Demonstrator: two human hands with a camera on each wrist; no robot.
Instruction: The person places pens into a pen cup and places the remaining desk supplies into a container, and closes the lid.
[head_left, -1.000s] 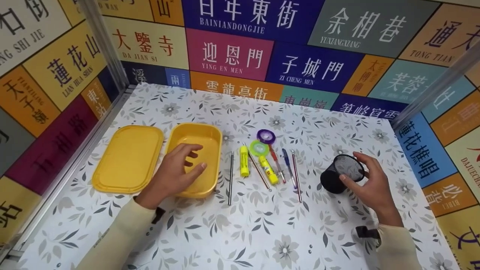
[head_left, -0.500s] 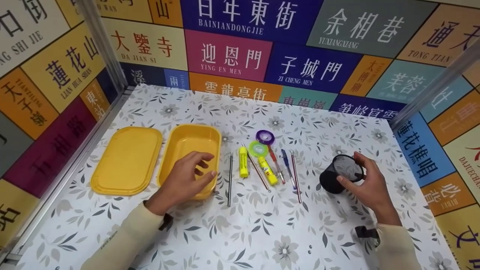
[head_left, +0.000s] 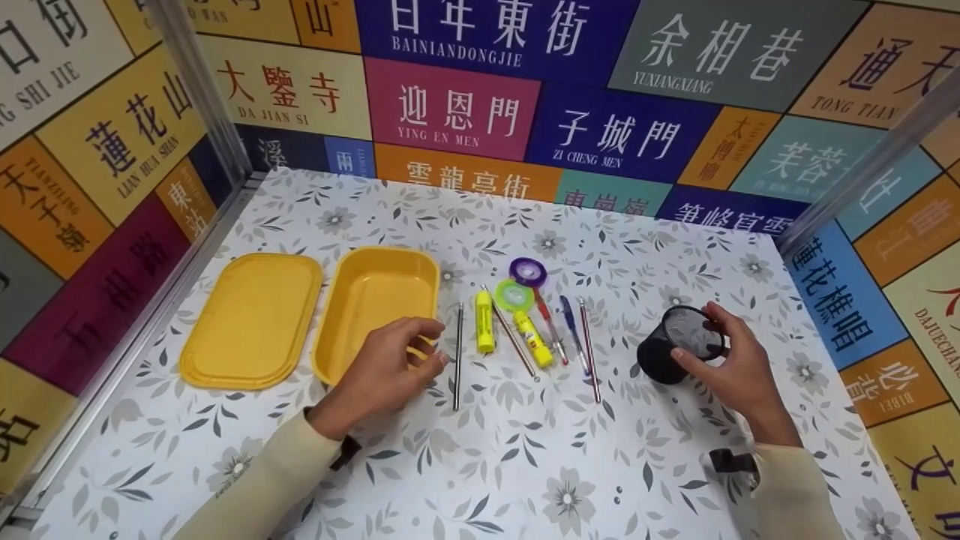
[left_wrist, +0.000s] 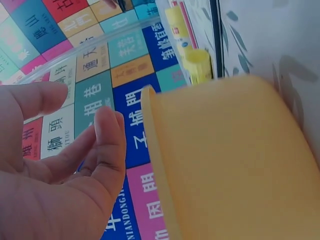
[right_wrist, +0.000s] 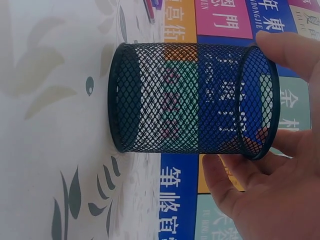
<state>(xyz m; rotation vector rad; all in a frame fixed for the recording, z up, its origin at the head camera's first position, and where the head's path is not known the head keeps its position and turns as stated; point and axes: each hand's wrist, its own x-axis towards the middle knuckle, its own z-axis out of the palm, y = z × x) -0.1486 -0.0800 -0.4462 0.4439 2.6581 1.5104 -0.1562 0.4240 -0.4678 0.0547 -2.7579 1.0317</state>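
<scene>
Moved rightward, from over the yellow box [head_left: 382,289] to its front right corner: left hand [head_left: 390,371], now near the dark pencil [head_left: 458,356]. Loosely bent fingers, with a gap between them and the thumb. Kept at about the same spot: right hand [head_left: 739,367], with thumb and fingers gripping the rim of the black net cup [head_left: 658,356]. Upright on the table [head_left: 480,465], toward its right edge. Flat near the table's left edge, just beside the box: yellow lid [head_left: 251,319].

Between box and cup, going right from the dark pencil: yellow tube [head_left: 484,322], brown pencil [head_left: 514,341], labelled tube [head_left: 533,340], red pen [head_left: 551,328], blue pen [head_left: 574,335], red pencil [head_left: 590,351]. Behind the labelled tube, toward the table's back edge: green ring [head_left: 514,295] and purple ring [head_left: 527,272], side by side. Print on both tubes, too small to read.

Big words on the wall [head_left: 450,112] past the back edge. On dark blue: BAINIANDONGJIE and ZI CHENG MEN. On pink: YING EN MEN. On grey: YUXIANGXIANG. On pale yellow: DA JIAN SI. Past the left edge, on yellow: LIAN HUA SHAN. Past the right edge, on orange: BIBEI. Chinese writing with each name.
</scene>
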